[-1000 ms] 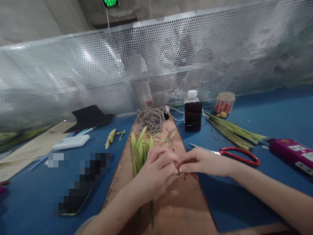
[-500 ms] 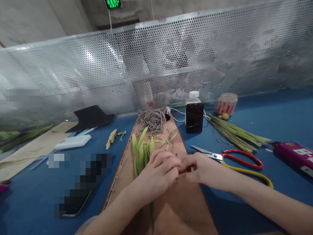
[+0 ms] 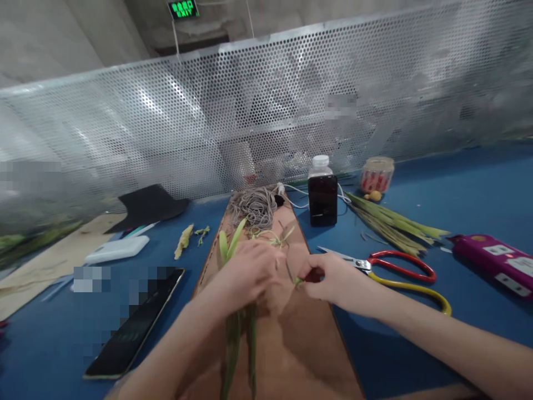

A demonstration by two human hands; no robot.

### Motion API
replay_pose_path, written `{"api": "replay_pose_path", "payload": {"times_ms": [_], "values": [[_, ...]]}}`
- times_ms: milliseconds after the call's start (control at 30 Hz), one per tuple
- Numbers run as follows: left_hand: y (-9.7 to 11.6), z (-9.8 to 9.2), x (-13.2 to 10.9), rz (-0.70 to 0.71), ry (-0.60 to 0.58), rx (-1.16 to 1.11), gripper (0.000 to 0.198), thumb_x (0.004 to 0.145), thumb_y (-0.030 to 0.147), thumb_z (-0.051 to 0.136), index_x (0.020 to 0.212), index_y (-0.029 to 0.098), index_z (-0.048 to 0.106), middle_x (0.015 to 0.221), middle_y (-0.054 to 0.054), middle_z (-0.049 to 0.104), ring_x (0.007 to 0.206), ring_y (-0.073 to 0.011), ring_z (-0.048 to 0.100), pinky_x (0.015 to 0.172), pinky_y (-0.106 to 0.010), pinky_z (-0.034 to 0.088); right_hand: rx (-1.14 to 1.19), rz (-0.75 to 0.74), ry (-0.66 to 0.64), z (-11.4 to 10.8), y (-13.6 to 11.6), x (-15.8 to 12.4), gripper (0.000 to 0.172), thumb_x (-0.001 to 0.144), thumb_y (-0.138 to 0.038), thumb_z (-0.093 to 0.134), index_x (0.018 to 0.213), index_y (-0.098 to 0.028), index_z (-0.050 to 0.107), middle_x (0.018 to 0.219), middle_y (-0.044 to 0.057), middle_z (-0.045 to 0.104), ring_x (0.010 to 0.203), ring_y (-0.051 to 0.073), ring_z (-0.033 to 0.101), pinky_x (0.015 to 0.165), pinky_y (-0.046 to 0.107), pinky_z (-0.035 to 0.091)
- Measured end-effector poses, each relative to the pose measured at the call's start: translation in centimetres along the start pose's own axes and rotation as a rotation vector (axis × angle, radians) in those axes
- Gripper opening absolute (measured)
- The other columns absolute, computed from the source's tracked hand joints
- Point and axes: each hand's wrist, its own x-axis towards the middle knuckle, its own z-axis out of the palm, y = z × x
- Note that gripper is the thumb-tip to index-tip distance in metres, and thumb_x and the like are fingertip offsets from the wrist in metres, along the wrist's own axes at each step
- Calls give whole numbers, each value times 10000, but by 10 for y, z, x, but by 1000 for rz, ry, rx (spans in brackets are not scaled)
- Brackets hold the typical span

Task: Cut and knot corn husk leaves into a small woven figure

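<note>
My right hand (image 3: pixel 328 280) is closed in a pinch on a small green piece of leaf (image 3: pixel 297 281) above the brown board (image 3: pixel 300 344). My left hand (image 3: pixel 254 269) lies across the long green leaves (image 3: pixel 233 241) on the same board. Its fingers are blurred and partly hidden, so whether they grip anything does not show. Just past the left fingers, a small knotted pale green strip (image 3: pixel 285 238) rests on the board. Scissors (image 3: pixel 366 265) with one red and one yellow handle lie on the blue table beside my right wrist.
Grey cord (image 3: pixel 256 208) is heaped at the board's far end. Right of it are a bottle (image 3: pixel 320 161) behind a black device (image 3: pixel 323 201), a jar (image 3: pixel 377 175), leaf strips (image 3: pixel 391 222) and a purple tool (image 3: pixel 495 261). A phone (image 3: pixel 137 333) lies left. Perforated metal (image 3: pixel 266 111) stands behind.
My hands, together before, have drawn apart. The left moved left over the leaves, and the small green piece now shows at my right fingertips. The whole view shifted slightly.
</note>
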Motion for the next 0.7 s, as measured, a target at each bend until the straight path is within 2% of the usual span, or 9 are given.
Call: {"api": "replay_pose_path", "payload": {"times_ms": [67, 133, 267, 400, 567, 700], "values": [[-16, -6, 9, -179, -45, 8, 284, 814, 227, 470, 1093, 173, 489, 1014, -77, 603, 945, -194, 533, 823, -368, 424, -6, 4, 26, -4, 5, 4, 82, 636, -223, 559, 663, -148, 578, 567, -31, 531, 521, 89, 443, 471, 192, 331], [-26, -6, 20, -268, -83, 101, 260, 839, 209, 404, 1071, 145, 500, 1004, -89, 606, 929, -185, 549, 817, -336, 429, -22, 29, 54, -7, 10, 8, 116, 639, -260, 568, 657, -146, 585, 558, -25, 541, 512, 93, 453, 460, 196, 332], [-25, 7, 46, -237, -158, 176, 246, 802, 209, 444, 1017, 150, 547, 978, -104, 605, 957, -233, 532, 838, -379, 400, -40, 53, 89, -11, 19, 15, 127, 628, -262, 569, 641, -139, 596, 548, -13, 560, 509, 100, 465, 459, 202, 339], [-20, 21, 65, -254, -212, 176, 152, 741, 132, 480, 820, 150, 609, 862, -124, 624, 891, -270, 559, 791, -415, 402, -42, 37, 103, -16, 16, 13, 134, 633, -264, 568, 652, -136, 603, 560, -8, 573, 520, 102, 473, 470, 203, 345], [-25, 24, 69, -309, -195, 12, 99, 713, 145, 526, 654, 164, 604, 724, -81, 648, 798, -239, 597, 755, -365, 417, -13, 55, 127, -19, 8, 9, 141, 636, -272, 580, 667, -137, 606, 555, -1, 576, 520, 108, 486, 456, 203, 342], [-28, 17, 57, -365, -116, -266, 119, 765, 227, 492, 789, 173, 595, 779, -40, 668, 745, -178, 610, 702, -298, 453, 43, 79, 143, -22, 7, 9, 125, 627, -251, 591, 660, -131, 596, 532, -8, 559, 488, 96, 473, 443, 199, 337]]}}
